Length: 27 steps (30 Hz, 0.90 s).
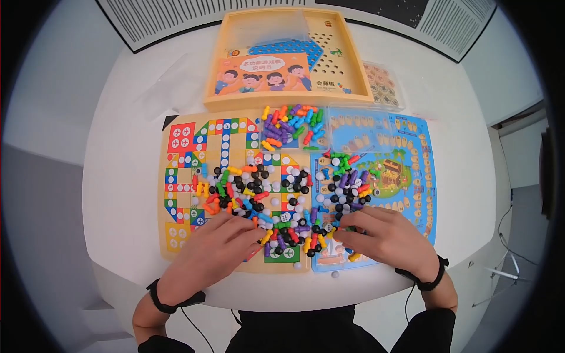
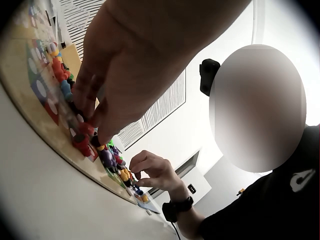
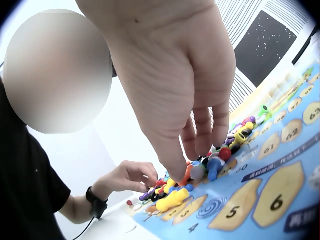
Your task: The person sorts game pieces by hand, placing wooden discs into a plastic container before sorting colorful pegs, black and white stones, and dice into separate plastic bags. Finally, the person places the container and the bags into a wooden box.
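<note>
A mixed pile of coloured pawns and black and white balls (image 1: pixel 276 203) lies across two game boards. My left hand (image 1: pixel 218 247) reaches into its front left part, fingers bent loosely; in the left wrist view the fingertips of this hand (image 2: pixel 120 65) are at a red pawn (image 2: pixel 81 144). At the front right, my right hand (image 1: pixel 379 235) has its fingers down among the pieces. In the right wrist view, the right hand (image 3: pixel 175 85) has its thumb beside an orange piece, with a yellow pawn (image 3: pixel 172 200) lying close by. No piece is plainly held; the fingers partly hide what they touch.
Behind the pile, a clear tray of pawns (image 1: pixel 292 128) stands on the boards. Further back are a wooden box (image 1: pixel 215 88) with an orange booklet (image 1: pixel 265 72) and a case of round discs (image 1: pixel 382 85). One white ball (image 1: pixel 335 274) lies near the table's front edge.
</note>
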Available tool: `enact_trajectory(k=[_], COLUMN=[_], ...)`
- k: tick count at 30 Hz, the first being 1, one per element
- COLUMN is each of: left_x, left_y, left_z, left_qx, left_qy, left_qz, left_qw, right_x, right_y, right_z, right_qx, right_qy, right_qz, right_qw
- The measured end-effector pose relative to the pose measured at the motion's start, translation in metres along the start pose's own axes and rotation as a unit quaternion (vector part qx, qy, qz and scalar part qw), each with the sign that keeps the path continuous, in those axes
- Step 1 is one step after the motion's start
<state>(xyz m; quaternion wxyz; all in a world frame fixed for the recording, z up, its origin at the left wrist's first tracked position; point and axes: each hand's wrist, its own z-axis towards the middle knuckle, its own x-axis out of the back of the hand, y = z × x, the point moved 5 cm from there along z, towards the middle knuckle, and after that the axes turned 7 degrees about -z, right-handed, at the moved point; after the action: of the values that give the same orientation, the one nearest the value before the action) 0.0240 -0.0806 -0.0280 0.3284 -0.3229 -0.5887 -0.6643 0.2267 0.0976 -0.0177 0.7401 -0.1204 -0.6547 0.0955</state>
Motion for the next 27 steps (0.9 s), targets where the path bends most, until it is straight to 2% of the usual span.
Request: enact_trajectory(k=[3,5,9,11,12,14,15,18,20,21,23,27], left_x=[0.002,0.000,-0.002,-0.003,-0.004,-0.008,-0.009,-0.008,-0.006,-0.006,-0.007,-0.011], left_y=[0.009,0.014,0.013,0.008,0.006,0.003,0.001,-0.002,-0.002,-0.003,0.002,0.020], left_z=[-0.007,-0.014,-0.033,-0.041,-0.043,-0.047,-0.048,-0.049,-0.041,-0.037,-0.030,-0.015], left_qx=[-0.005,0.015,0.048,0.067,0.069,0.069,0.071,0.066,0.040,0.040,-0.011,-0.032], left_qy=[-0.004,-0.044,-0.075,-0.055,-0.055,-0.046,-0.043,-0.021,-0.019,-0.019,-0.002,-0.027], left_qz=[-0.014,-0.026,-0.016,-0.037,-0.039,-0.056,-0.058,-0.077,-0.056,-0.054,0.021,0.017], left_qw=[1.000,0.999,0.996,0.996,0.995,0.995,0.995,0.995,0.997,0.998,1.000,0.999], right_x=[-0.007,-0.007,-0.001,0.008,0.011,0.017,0.018,0.011,0.004,0.003,0.001,0.011], right_y=[0.002,0.002,0.002,0.004,0.002,-0.003,-0.008,-0.019,-0.024,-0.023,-0.017,-0.017], right_z=[0.002,0.003,0.002,-0.003,-0.007,-0.019,-0.022,-0.033,-0.039,-0.042,-0.047,-0.052], right_qx=[0.022,0.041,0.039,0.030,0.031,0.004,0.006,-0.013,-0.005,-0.004,-0.024,-0.026], right_qy=[-0.020,-0.009,-0.005,0.027,0.025,0.033,0.031,-0.021,-0.063,-0.062,-0.029,-0.030], right_qz=[-0.019,-0.024,-0.044,0.017,0.019,0.131,0.131,0.161,0.088,0.088,0.077,0.044], right_qw=[0.999,0.999,0.998,0.999,0.999,0.991,0.991,0.987,0.994,0.994,0.996,0.998])
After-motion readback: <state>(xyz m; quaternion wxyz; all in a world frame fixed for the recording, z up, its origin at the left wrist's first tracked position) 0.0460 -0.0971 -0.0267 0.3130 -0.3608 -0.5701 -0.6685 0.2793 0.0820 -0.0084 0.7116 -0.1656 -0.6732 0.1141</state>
